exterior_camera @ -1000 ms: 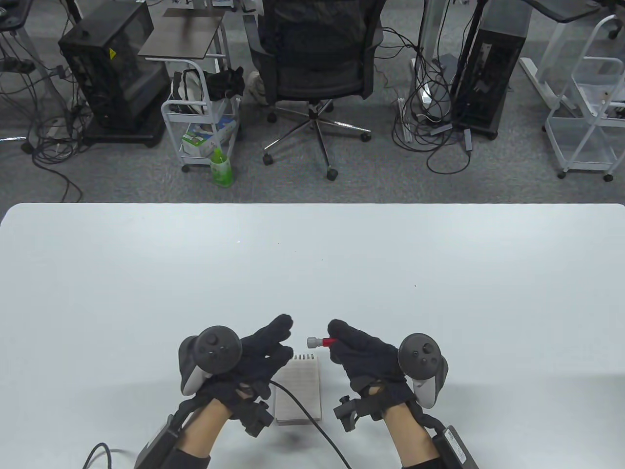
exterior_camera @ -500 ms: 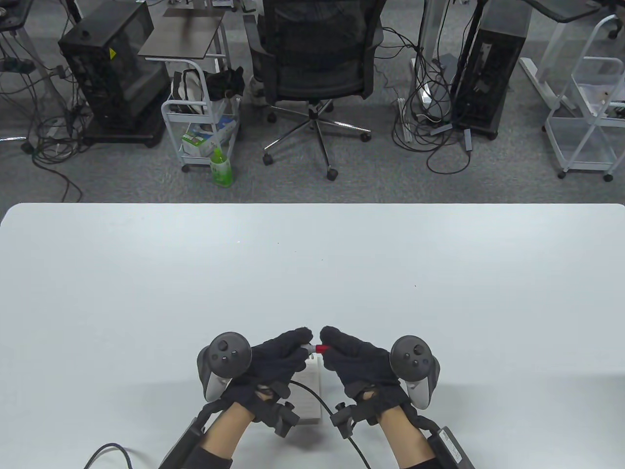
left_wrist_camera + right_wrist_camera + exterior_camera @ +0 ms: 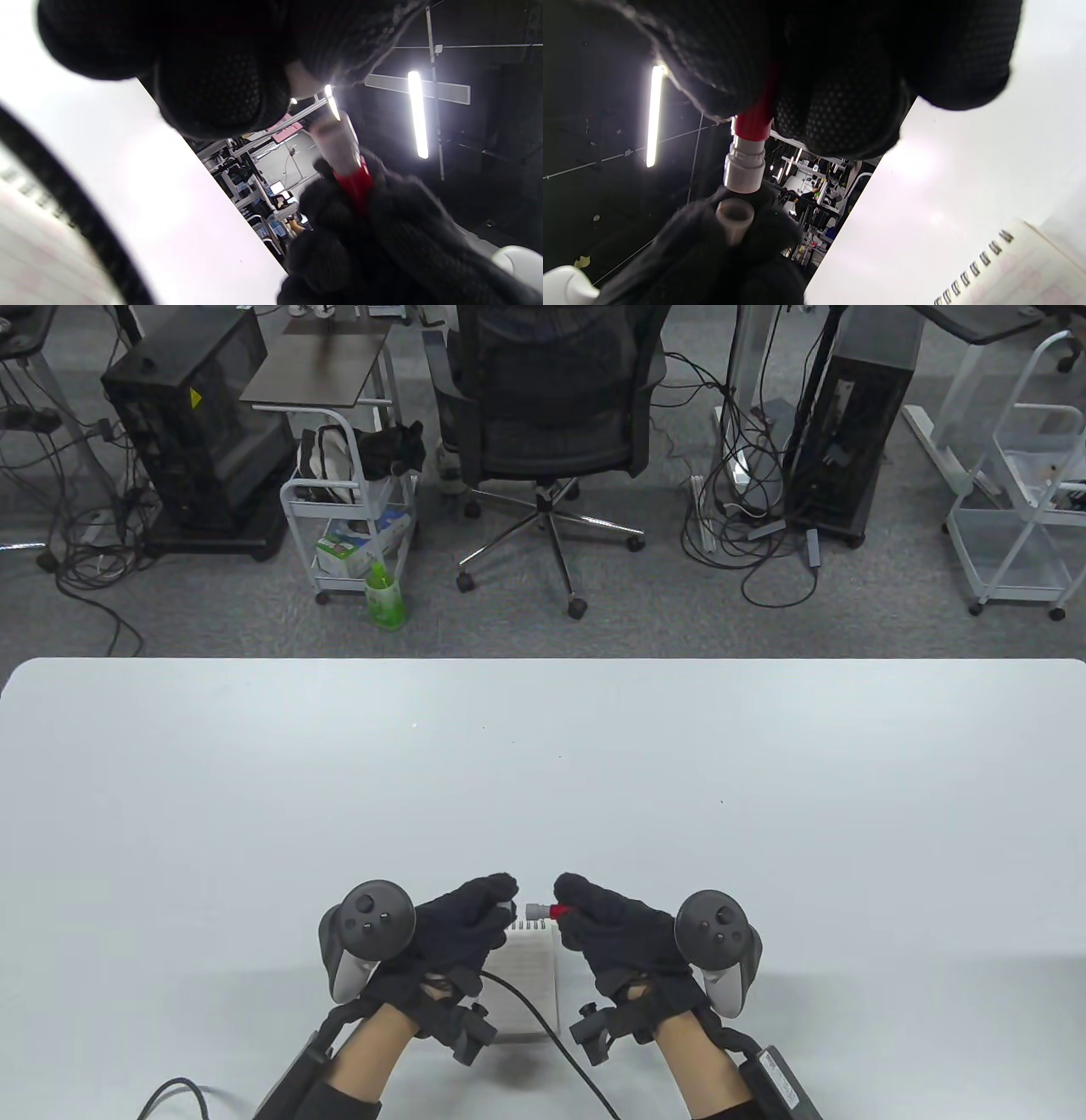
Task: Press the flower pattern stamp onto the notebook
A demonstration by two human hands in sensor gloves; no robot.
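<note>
My right hand [image 3: 570, 903] grips a red flower stamp [image 3: 547, 910] by its red barrel, with its pale grey end pointing left. It shows in the right wrist view [image 3: 745, 163] too. My left hand [image 3: 496, 903] pinches the stamp's small pale cap [image 3: 734, 215], which sits just off the stamp's end. The cap also shows at my left fingertips in the table view [image 3: 507, 907]. A small spiral-bound notebook [image 3: 530, 976] lies open on the white table [image 3: 543, 763], below and between both hands. Its left part is hidden by my left hand.
A black cable [image 3: 526, 1005] from my left glove runs across the notebook. The table's far edge borders a floor with an office chair [image 3: 547, 407] and a cart [image 3: 352, 517], far from the hands.
My left hand came right to the stamp's pale end and pinched it. It has now drawn back left with the cap, leaving a small gap. My right hand shifted slightly left.
</note>
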